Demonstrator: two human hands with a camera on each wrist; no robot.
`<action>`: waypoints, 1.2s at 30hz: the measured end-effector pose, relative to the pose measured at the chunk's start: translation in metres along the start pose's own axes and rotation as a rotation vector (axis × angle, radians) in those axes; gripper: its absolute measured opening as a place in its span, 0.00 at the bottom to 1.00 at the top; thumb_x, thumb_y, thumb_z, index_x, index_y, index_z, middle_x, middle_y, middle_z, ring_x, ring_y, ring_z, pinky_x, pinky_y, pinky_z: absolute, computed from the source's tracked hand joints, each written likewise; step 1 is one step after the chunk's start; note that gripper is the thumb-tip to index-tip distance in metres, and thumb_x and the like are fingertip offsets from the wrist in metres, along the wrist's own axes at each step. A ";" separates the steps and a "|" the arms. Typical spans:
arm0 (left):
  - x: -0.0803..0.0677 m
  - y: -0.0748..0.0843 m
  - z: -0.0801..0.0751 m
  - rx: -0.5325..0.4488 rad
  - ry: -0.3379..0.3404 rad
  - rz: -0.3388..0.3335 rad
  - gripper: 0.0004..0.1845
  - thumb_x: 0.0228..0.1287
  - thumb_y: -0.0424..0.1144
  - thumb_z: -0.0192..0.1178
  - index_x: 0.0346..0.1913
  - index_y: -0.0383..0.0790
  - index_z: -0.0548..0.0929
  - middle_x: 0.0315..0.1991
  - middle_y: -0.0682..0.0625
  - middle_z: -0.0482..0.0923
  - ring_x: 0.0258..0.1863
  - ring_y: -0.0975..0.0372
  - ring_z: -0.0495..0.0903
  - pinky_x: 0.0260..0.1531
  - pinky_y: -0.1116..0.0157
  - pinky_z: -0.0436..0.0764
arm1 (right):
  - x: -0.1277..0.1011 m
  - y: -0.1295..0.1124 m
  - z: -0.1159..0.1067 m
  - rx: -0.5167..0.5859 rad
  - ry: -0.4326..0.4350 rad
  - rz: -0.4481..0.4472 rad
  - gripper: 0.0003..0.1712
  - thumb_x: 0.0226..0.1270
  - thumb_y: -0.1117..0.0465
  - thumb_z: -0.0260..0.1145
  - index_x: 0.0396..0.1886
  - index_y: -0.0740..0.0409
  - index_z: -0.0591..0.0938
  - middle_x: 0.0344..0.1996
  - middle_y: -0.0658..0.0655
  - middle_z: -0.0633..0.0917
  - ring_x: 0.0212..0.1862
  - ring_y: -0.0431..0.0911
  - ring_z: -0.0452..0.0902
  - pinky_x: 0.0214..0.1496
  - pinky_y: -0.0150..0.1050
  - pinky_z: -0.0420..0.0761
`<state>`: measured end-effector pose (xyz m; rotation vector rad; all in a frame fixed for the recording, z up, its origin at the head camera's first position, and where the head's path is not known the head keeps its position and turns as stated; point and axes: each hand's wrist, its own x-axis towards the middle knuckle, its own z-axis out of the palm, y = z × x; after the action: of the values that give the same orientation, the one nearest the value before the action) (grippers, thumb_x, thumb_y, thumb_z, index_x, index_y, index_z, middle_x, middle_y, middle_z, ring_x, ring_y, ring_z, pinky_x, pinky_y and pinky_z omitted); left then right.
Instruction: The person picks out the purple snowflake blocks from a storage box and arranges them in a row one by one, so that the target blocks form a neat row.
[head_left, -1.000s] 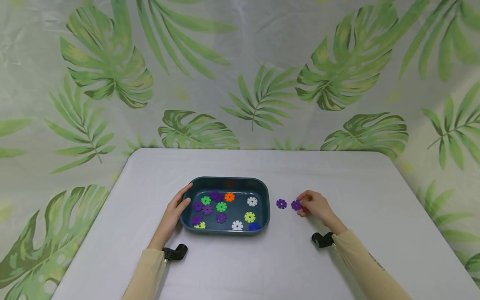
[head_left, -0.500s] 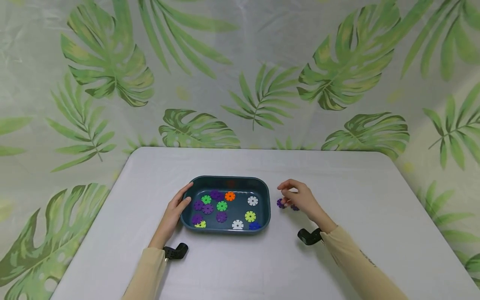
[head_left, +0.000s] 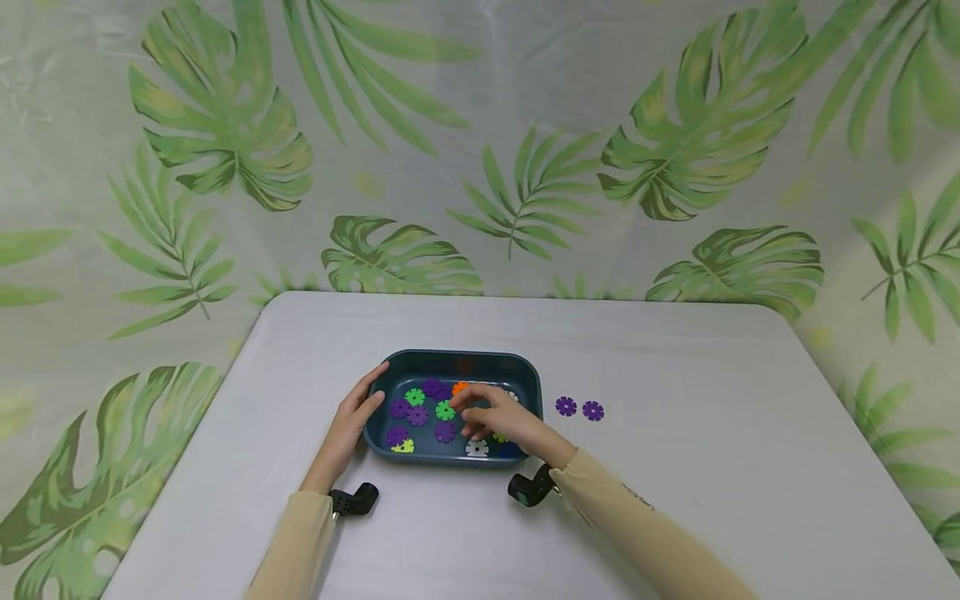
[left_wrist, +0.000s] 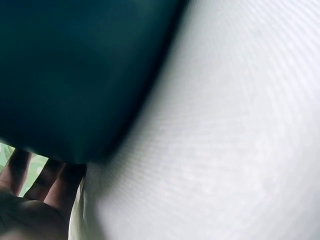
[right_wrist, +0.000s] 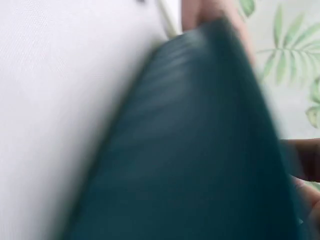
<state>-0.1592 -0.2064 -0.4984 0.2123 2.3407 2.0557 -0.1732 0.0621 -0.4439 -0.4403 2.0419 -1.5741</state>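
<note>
A dark teal tray (head_left: 442,462) holds several notched plastic snowflake discs, among them a green disc (head_left: 415,397), a purple disc (head_left: 445,432) and a white disc (head_left: 477,448). My left hand (head_left: 351,423) holds the tray at its left end, thumb on the rim and fingers along the outer wall. Over the tray's right half, my right hand (head_left: 510,415) reaches in with loosely bent fingers and nothing visible between them; it covers some discs. Fingers (left_wrist: 62,187) show beside the tray wall in the left wrist view.
Two purple discs, a nearer-to-tray one (head_left: 566,407) and an outer one (head_left: 593,411), lie side by side on the white tablecloth (head_left: 675,375) right of the tray. A leaf-patterned cloth (head_left: 525,200) hangs behind the table.
My right hand has left the second purple disc lying on the table, passed over the first and moved left into the tray. My left hand stays at the tray's left end.
</note>
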 end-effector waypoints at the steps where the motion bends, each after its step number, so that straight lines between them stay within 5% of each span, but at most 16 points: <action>1: 0.000 0.000 0.000 0.001 0.000 0.000 0.24 0.76 0.38 0.46 0.72 0.51 0.64 0.73 0.54 0.56 0.72 0.62 0.48 0.70 0.54 0.46 | 0.003 0.002 0.004 0.000 -0.005 0.016 0.14 0.71 0.70 0.53 0.53 0.69 0.76 0.50 0.68 0.77 0.33 0.47 0.79 0.38 0.42 0.83; 7: -0.001 0.001 0.000 0.005 0.003 0.000 0.24 0.76 0.38 0.46 0.72 0.52 0.64 0.72 0.55 0.56 0.72 0.62 0.48 0.70 0.54 0.46 | 0.015 0.008 0.023 -0.127 -0.012 0.040 0.15 0.69 0.70 0.54 0.51 0.63 0.79 0.46 0.61 0.79 0.32 0.47 0.78 0.32 0.39 0.81; 17: 0.001 0.000 0.000 0.000 0.008 -0.009 0.24 0.75 0.40 0.47 0.72 0.51 0.64 0.73 0.53 0.56 0.73 0.60 0.47 0.70 0.52 0.46 | 0.022 0.007 0.035 -0.344 -0.038 -0.066 0.18 0.64 0.78 0.50 0.47 0.65 0.82 0.39 0.59 0.79 0.24 0.43 0.74 0.25 0.30 0.75; 20: 0.001 0.000 0.001 -0.003 0.009 -0.012 0.24 0.75 0.40 0.47 0.72 0.51 0.64 0.73 0.53 0.56 0.73 0.60 0.47 0.70 0.52 0.46 | 0.024 0.009 0.036 -0.350 -0.032 -0.095 0.18 0.59 0.81 0.51 0.43 0.67 0.82 0.39 0.59 0.79 0.23 0.42 0.75 0.24 0.29 0.75; 27: -0.001 0.001 0.001 -0.005 0.008 -0.009 0.24 0.75 0.41 0.47 0.72 0.51 0.64 0.73 0.54 0.55 0.72 0.61 0.47 0.70 0.53 0.45 | 0.024 0.010 0.033 -0.322 0.021 -0.047 0.11 0.61 0.78 0.56 0.39 0.65 0.81 0.18 0.53 0.74 0.18 0.42 0.73 0.21 0.29 0.74; 36: 0.000 0.001 0.001 -0.003 0.008 -0.010 0.24 0.76 0.38 0.46 0.72 0.51 0.64 0.73 0.54 0.55 0.73 0.61 0.47 0.70 0.53 0.45 | 0.012 0.005 0.015 -0.184 0.034 -0.065 0.10 0.67 0.71 0.57 0.44 0.66 0.81 0.21 0.55 0.77 0.21 0.46 0.76 0.27 0.41 0.81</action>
<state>-0.1586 -0.2053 -0.4978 0.1913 2.3378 2.0599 -0.1737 0.0449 -0.4535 -0.5565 2.2290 -1.4447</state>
